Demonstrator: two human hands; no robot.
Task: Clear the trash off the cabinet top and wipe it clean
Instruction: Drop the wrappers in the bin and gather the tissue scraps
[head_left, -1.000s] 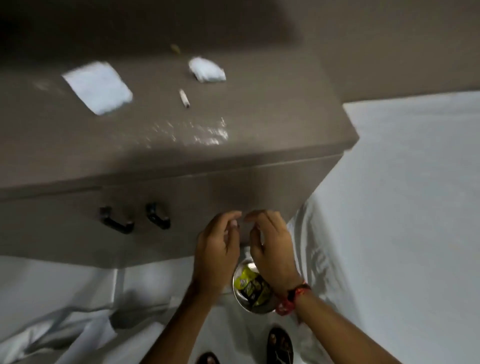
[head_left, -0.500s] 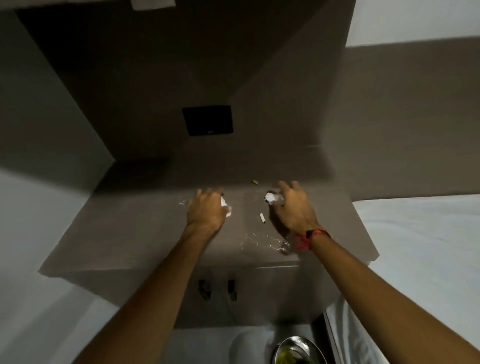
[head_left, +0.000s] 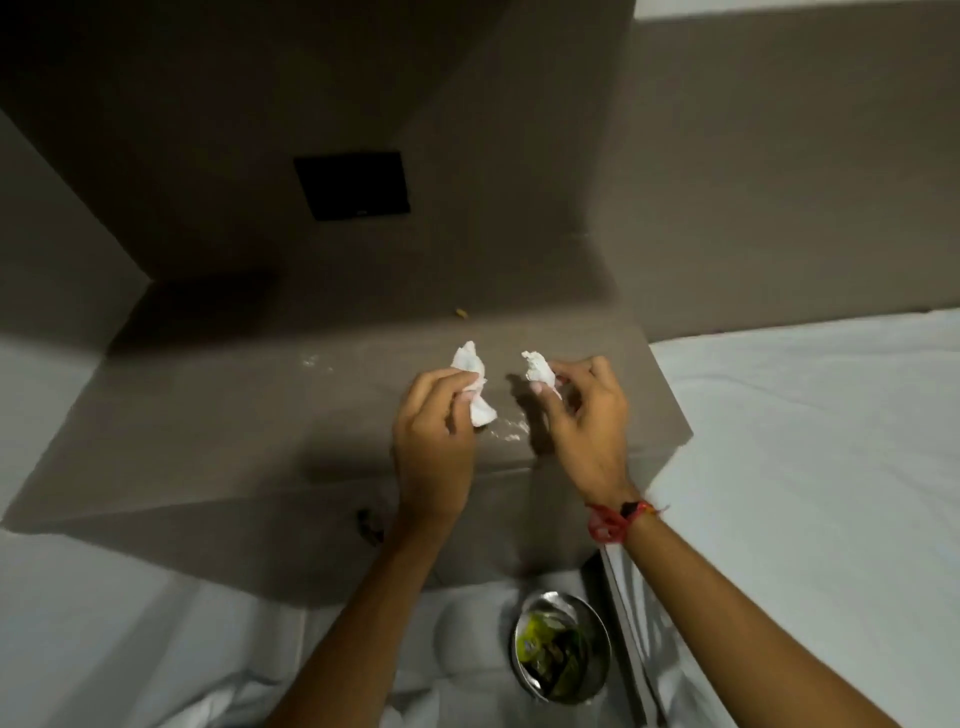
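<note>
Above the cabinet top (head_left: 218, 415), left hand (head_left: 434, 447) pinching crumpled tissue (head_left: 474, 387), right hand (head_left: 584, 421) pinching, seemingly, paper wad (head_left: 537, 368)

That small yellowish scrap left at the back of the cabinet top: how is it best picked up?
Probably pinch the yellowish scrap from above with two fingertips. It lies low on the cabinet top close by the back wall, so a side approach looks blocked. Both hands hold tissue now.
</note>
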